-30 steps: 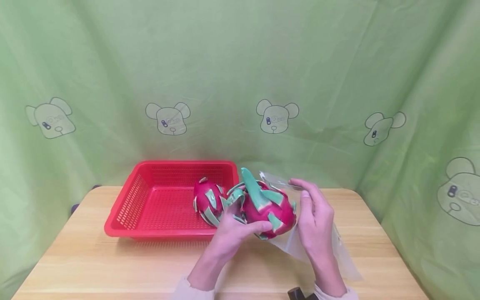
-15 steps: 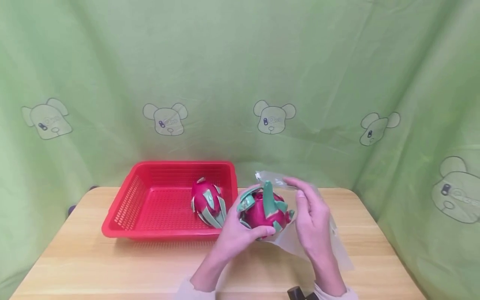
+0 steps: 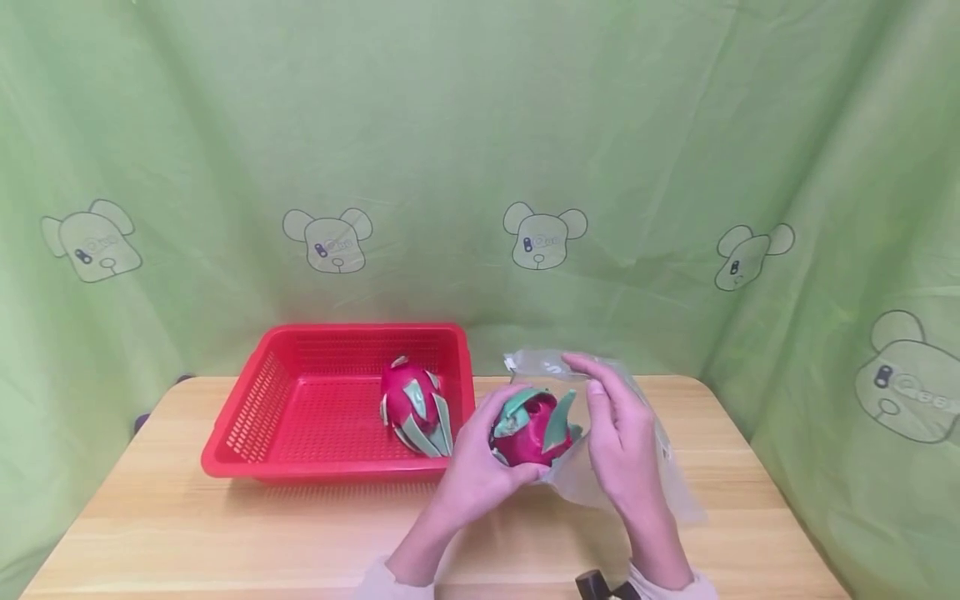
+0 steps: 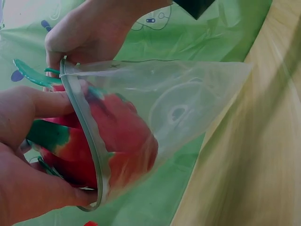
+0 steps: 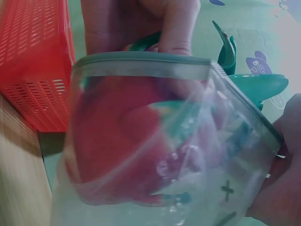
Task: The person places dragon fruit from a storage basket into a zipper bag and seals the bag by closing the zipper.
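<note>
A magenta dragon fruit [image 3: 527,442] with green scales is held in my left hand [image 3: 476,462], fingers behind it and thumb along the near side. Its far part sits inside a clear zip bag [image 4: 188,108], seen through the plastic in both wrist views, while some green scales stick out past the mouth. With my right hand [image 3: 622,446] I hold the bag at the edge of its mouth, which is spread apart. A second dragon fruit [image 3: 408,396] lies in the right part of the red basket [image 3: 322,417], left of my hands.
The basket stands on a light wooden table [image 3: 247,533], towards the back left. A black object [image 3: 592,585] shows by the right wrist at the bottom edge. Green curtains [image 3: 435,125] with bear-head drawings hang behind and at the sides.
My left hand has turned the dragon fruit and moved it slightly down and into the bag's mouth. The right hand keeps holding the bag, nearly in place. The basket fruit has stayed put.
</note>
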{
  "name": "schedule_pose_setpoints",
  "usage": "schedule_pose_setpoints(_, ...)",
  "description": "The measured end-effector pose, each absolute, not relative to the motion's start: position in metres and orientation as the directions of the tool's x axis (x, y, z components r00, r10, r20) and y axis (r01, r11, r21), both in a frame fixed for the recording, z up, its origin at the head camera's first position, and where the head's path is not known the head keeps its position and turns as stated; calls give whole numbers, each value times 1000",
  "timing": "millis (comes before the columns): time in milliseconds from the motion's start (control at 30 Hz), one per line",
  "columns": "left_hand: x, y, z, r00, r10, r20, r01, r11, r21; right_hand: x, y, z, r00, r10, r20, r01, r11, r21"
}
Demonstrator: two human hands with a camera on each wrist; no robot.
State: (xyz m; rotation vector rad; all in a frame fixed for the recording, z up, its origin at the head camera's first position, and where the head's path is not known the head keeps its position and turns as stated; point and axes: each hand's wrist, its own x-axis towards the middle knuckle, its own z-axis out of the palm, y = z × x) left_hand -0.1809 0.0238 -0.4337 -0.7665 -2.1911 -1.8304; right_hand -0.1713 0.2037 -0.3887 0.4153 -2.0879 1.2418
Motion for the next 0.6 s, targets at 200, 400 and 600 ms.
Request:
schedule_pose_setpoints(200,-182,28,-438,-865,256,431,482,185,857,-173,210,-390,-752,-20,659,-570,521,-635)
schedule_pose_setpoints(400,-183,31,-443,-878,239,415,468,236,852,-173,217,-392,-778,-111,618,-552,590,-589)
schedule_pose_setpoints(600,-184,32,-447,-897,207,390,435,255,864,-170,223,-388,-807,-147,572,-513,655,-555)
